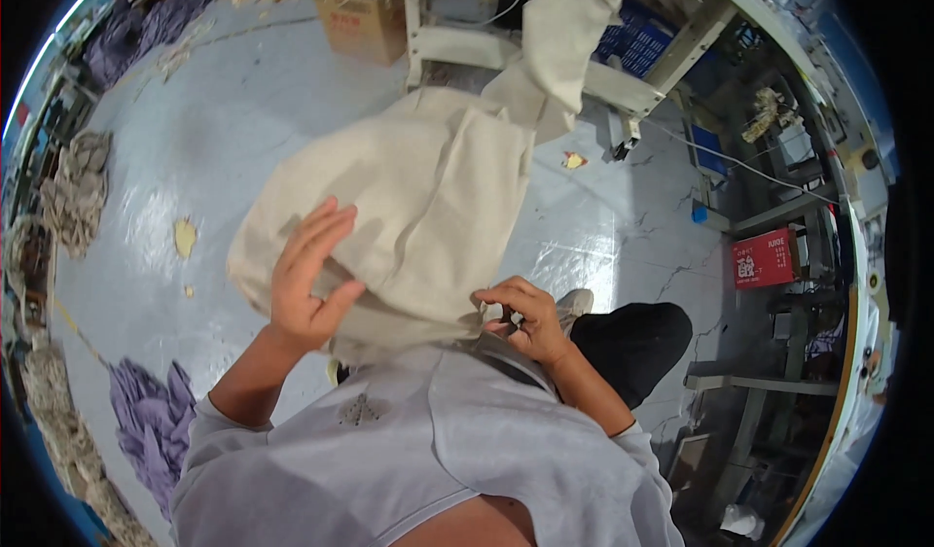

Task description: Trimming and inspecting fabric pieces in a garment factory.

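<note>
Pale grey-blue glossy floor [243, 109], cracked on the right side. On it: cardboard box [362, 24] at far centre, purple cloth pile [151, 421] near left, another purple heap [146, 27] far left, beige fabric bundles [78, 187] along the left edge, small yellow scrap [185, 237] left of centre, a yellow-red scrap [573, 160] right of centre. White table legs [623, 85] stand at far right.

A: What's the left hand [306, 280] doing?
B: Fingers spread flat against a big bunched-up beige cloth [418, 207], while the right hand [525, 318] pinches its lower edge by the lap.
</note>
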`<state>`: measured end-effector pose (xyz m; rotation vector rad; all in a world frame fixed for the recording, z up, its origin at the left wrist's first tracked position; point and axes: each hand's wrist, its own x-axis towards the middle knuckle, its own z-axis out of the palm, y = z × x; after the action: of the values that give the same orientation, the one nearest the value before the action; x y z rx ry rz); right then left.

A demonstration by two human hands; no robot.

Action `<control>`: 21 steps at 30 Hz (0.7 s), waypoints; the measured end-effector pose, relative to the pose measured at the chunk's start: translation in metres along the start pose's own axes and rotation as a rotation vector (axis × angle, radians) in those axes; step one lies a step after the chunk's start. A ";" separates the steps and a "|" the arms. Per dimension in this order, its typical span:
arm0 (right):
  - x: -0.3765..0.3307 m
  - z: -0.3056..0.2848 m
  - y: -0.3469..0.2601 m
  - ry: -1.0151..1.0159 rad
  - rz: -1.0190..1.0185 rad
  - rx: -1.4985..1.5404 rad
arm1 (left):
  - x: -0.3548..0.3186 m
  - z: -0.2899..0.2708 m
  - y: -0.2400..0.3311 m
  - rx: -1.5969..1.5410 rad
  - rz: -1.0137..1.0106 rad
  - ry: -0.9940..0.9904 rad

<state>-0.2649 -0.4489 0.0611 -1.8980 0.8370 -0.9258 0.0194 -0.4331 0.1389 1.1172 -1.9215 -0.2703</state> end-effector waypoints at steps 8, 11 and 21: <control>-0.027 -0.042 0.095 0.613 0.308 0.115 | 0.145 0.057 0.013 -0.155 0.112 -0.123; -0.021 -0.046 0.103 0.635 0.361 0.172 | 0.198 0.109 -0.018 -0.447 -0.235 -0.194; 0.004 -0.052 0.102 0.562 0.381 0.206 | 0.316 0.277 -0.174 0.045 -0.333 -0.058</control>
<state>-0.3264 -0.5155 -0.0086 -1.2476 1.3194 -1.2618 -0.1580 -0.8444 0.0587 1.4741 -1.7925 -0.4473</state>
